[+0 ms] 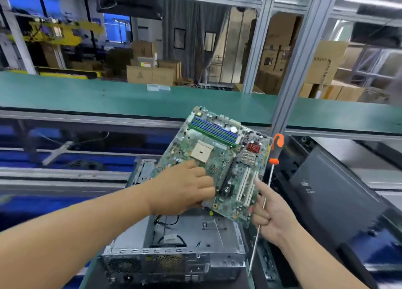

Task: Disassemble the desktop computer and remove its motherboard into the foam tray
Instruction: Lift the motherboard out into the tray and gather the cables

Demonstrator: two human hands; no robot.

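Beyond your hands runs a long workbench topped with a green mat [108, 97], carried on a grey aluminium frame whose upright post [304, 55] rises just past your right hand. Farther back, behind the bench, you face stacked cardboard boxes [152, 71], a grey curtain [191, 34] and two dark framed pictures [179, 38] on the wall. Up and to the left of your left hand, blue-lit windows [116, 27] glow behind a yellow machine [63, 32].

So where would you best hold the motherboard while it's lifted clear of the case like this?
By its bare edges, from both sides. The motherboard is tilted up above the open case, its face crowded with slots and a heatsink. The left hand grips its near-left edge; the right hand, also holding the screwdriver, steadies the near-right edge.
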